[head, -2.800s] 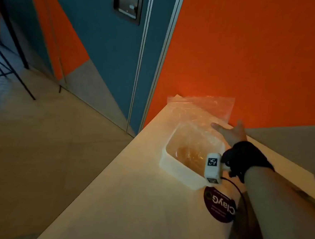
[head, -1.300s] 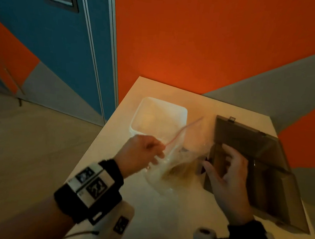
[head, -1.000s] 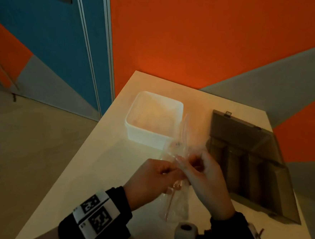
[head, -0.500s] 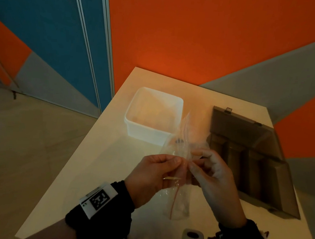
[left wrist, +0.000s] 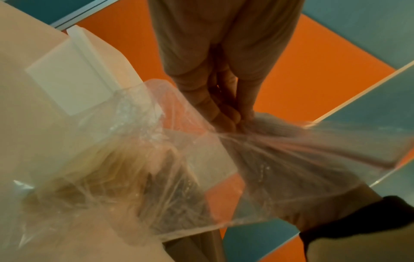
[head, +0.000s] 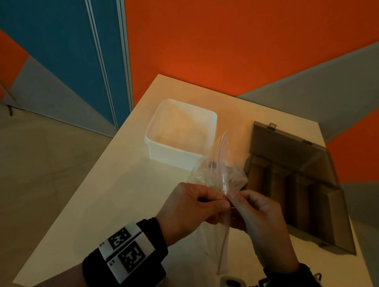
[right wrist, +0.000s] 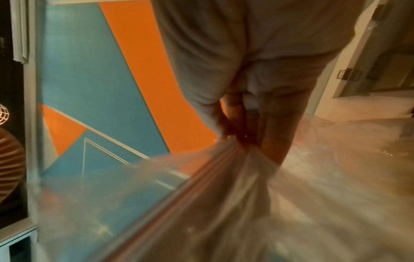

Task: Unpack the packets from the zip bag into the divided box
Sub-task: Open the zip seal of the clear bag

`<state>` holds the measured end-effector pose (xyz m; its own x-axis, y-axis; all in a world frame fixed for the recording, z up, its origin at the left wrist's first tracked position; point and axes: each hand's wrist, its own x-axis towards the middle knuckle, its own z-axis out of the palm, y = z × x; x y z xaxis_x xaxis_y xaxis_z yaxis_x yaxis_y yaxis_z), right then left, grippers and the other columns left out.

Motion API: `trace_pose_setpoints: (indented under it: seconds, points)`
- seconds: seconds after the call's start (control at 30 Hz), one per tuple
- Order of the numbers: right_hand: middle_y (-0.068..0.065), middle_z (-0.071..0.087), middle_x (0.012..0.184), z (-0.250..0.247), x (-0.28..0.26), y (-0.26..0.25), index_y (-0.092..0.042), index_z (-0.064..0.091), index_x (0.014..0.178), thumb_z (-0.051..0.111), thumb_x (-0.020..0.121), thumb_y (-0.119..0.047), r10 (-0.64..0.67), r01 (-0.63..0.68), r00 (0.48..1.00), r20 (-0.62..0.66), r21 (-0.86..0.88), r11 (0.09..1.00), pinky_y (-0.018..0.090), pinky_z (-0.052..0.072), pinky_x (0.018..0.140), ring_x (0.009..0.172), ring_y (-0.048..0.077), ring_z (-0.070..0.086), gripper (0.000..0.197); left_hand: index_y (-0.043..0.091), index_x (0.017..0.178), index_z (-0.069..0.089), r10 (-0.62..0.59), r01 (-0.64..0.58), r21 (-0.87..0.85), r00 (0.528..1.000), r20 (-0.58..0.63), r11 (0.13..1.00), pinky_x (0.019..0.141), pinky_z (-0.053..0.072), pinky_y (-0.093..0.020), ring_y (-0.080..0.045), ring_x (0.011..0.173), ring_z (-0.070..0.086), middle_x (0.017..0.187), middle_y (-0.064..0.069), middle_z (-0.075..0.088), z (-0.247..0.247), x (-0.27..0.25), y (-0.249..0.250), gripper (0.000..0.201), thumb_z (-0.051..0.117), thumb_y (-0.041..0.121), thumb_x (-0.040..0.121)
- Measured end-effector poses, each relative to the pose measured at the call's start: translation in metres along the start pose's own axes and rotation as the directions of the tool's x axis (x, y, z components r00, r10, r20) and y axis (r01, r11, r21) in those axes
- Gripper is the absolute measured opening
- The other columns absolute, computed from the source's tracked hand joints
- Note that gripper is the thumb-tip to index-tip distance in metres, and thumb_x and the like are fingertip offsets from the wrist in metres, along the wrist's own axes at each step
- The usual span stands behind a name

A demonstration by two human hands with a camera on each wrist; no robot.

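Observation:
A clear zip bag (head: pixel 220 174) with a pink zip strip hangs above the table between both hands. My left hand (head: pixel 193 208) pinches one side of its zip edge and my right hand (head: pixel 253 210) pinches the other side. In the left wrist view the zip bag (left wrist: pixel 139 177) holds pale, blurred contents that I cannot tell apart. The right wrist view shows the zip bag (right wrist: pixel 224 203) with its zip strip running up to my fingers (right wrist: pixel 246 124). The dark divided box (head: pixel 297 189) lies open with its lid back, to the right of the bag.
A white plastic tub (head: pixel 180 133) stands on the pale table (head: pixel 117 196) beyond my left hand; the tub (left wrist: pixel 74 74) also shows in the left wrist view. An orange and grey wall backs the table. The table's left edge drops to the floor by a blue door (head: pixel 56 44).
The bag came out of the white tub to the table's middle. Both hands have closed in on its zip edge and drawn it slightly nearer me.

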<state>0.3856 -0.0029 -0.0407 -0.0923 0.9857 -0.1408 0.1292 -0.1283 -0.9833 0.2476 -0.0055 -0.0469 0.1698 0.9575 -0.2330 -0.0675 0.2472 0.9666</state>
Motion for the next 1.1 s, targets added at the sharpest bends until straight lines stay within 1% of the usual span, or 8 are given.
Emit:
trace_pose_setpoints:
  seconds: [0.13,0.27,0.43,0.67,0.77,0.93,1.03,1.1]
  points:
    - [0.001,0.074,0.067,0.001,0.000,-0.003,-0.015,0.068,0.069,0.054,0.076,-0.033,0.032,-0.032,0.999,-0.007,0.006,0.999,0.018,0.054,0.051,0.064,0.014,0.071,0.024,0.026,0.061,0.065,0.031,-0.030,0.054,0.999,-0.018,0.998,0.056,0.052,-0.013,-0.005,0.058,0.063,0.063,0.007,0.065,0.002,0.000,-0.001,0.020,0.063,0.013,0.076]
    - [0.003,0.070,0.058,0.003,0.003,-0.004,-0.016,0.065,0.066,0.059,0.064,-0.043,0.012,-0.017,0.999,-0.040,-0.120,0.993,0.022,0.057,0.050,0.058,0.014,0.069,0.028,0.030,0.059,0.063,0.100,-0.097,0.164,0.995,-0.010,0.982,0.051,0.048,-0.008,0.000,0.059,0.062,0.062,0.009,0.064,0.006,0.000,-0.002,0.021,0.065,0.017,0.075]
    - [0.005,0.068,0.062,0.000,0.004,-0.003,-0.008,0.066,0.076,0.050,0.087,-0.021,0.066,-0.063,0.997,0.029,-0.093,0.994,0.019,0.054,0.050,0.059,0.013,0.068,0.024,0.015,0.064,0.060,0.122,-0.104,0.220,0.990,-0.067,0.970,0.049,0.046,-0.009,0.000,0.053,0.059,0.062,0.004,0.062,0.008,0.003,-0.006,0.014,0.072,0.021,0.069]
    - [0.000,0.072,0.068,-0.002,0.004,0.000,-0.008,0.068,0.077,0.044,0.091,-0.017,0.185,-0.189,0.978,0.095,0.037,0.981,0.015,0.052,0.052,0.067,0.007,0.069,0.030,0.025,0.064,0.047,0.097,-0.069,0.250,0.990,-0.104,0.966,0.058,0.055,-0.027,-0.025,0.068,0.065,0.075,-0.012,0.067,0.006,0.002,-0.003,0.024,0.069,0.030,0.069]
    - [0.000,0.072,0.069,-0.002,0.004,-0.001,-0.014,0.070,0.074,0.044,0.090,-0.015,0.142,-0.139,0.982,0.123,-0.034,0.990,0.019,0.055,0.058,0.069,0.007,0.067,0.030,0.020,0.070,0.049,0.036,-0.017,0.187,0.995,-0.097,0.982,0.053,0.055,-0.023,-0.021,0.066,0.064,0.080,-0.015,0.067,0.004,0.001,-0.001,0.023,0.064,0.037,0.072]
    - [-0.010,0.071,0.069,0.003,0.004,-0.006,-0.028,0.071,0.068,0.058,0.082,-0.022,-0.026,0.051,0.991,0.129,-0.195,0.979,0.009,0.047,0.055,0.061,0.002,0.060,0.020,0.015,0.071,0.057,-0.009,0.039,0.209,0.989,-0.145,0.977,0.052,0.055,-0.022,-0.006,0.051,0.059,0.061,0.001,0.061,-0.004,0.007,0.003,0.022,0.061,0.036,0.076]
    - [-0.007,0.069,0.080,0.007,0.006,-0.005,-0.026,0.071,0.069,0.063,0.080,-0.020,-0.107,0.128,0.990,0.097,-0.256,0.958,0.015,0.049,0.063,0.069,0.009,0.061,0.015,0.011,0.070,0.063,0.059,-0.003,0.316,0.984,-0.167,0.949,0.054,0.057,-0.022,-0.010,0.052,0.063,0.060,-0.001,0.065,-0.009,0.010,0.008,0.019,0.059,0.028,0.079]
    - [0.001,0.066,0.070,0.011,0.007,-0.004,-0.022,0.068,0.065,0.065,0.078,-0.020,-0.148,0.158,0.987,0.056,-0.300,0.941,0.023,0.047,0.065,0.069,0.014,0.058,0.013,0.004,0.070,0.066,0.155,-0.067,0.439,0.974,-0.167,0.896,0.061,0.058,-0.031,-0.022,0.058,0.066,0.063,-0.010,0.068,-0.011,0.013,0.010,0.023,0.056,0.023,0.080]
